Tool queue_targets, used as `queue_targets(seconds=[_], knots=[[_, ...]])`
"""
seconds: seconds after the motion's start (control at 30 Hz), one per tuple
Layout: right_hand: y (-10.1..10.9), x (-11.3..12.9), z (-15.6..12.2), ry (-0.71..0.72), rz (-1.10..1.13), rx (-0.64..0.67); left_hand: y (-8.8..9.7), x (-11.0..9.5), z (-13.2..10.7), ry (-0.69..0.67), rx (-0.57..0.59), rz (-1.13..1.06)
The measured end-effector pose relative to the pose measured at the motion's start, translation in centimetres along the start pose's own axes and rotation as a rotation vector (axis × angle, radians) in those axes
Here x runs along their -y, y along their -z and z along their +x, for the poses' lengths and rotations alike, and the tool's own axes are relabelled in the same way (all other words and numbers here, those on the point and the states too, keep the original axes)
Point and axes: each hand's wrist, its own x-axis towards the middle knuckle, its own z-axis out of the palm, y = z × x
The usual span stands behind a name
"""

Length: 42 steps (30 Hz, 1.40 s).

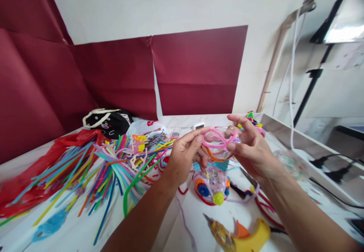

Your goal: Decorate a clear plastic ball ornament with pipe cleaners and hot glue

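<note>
Between both hands is a clear plastic piece, like a bottle's end, with a pink pipe cleaner (216, 142) looped across it and an orange strip along its lower edge. My left hand (186, 151) pinches its left side between thumb and fingers. On the right side, my right hand (250, 145) grips it with thumb and bent fingers, one finger raised. Just below lies a clear plastic bottle (213, 181) with a yellow cap (218, 198), blue round pieces at its sides and colourful trim. Whether the held piece is joined to this bottle I cannot tell.
Many pipe cleaners (113, 164) spread over the left of the table, partly on a red plastic bag (54, 157). Yellow-handled pliers (220, 233) lie at the front near a yellow curved piece (257, 237). A black bag (109, 123) stands behind; plugs (335, 176) lie right.
</note>
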Motion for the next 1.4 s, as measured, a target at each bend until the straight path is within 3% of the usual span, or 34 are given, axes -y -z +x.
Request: queue_targets(seconds=[0.27,0.6,0.87,1.17,1.4], knots=[[0.3,-0.1,0.0,-0.036,0.017,0.076,0.3,-0.6,0.1,0.021,-0.032,-0.035],[1.3,-0.1,-0.1,-0.099,0.034,0.214,0.9,-1.4,0.2,0.167,0.062,-0.124],[1.2,0.0,-0.1,-0.173,0.039,0.197,1.0,-1.5,0.1,0.15,0.093,-0.144],[1.4,0.4,-0.5,-0.172,0.019,0.241,1.2,-1.4,0.0,0.227,0.227,-0.209],[1.5,1.0,-0.6,-0.162,0.017,0.374,1.1,-1.7,-0.3,0.314,0.288,-0.186]])
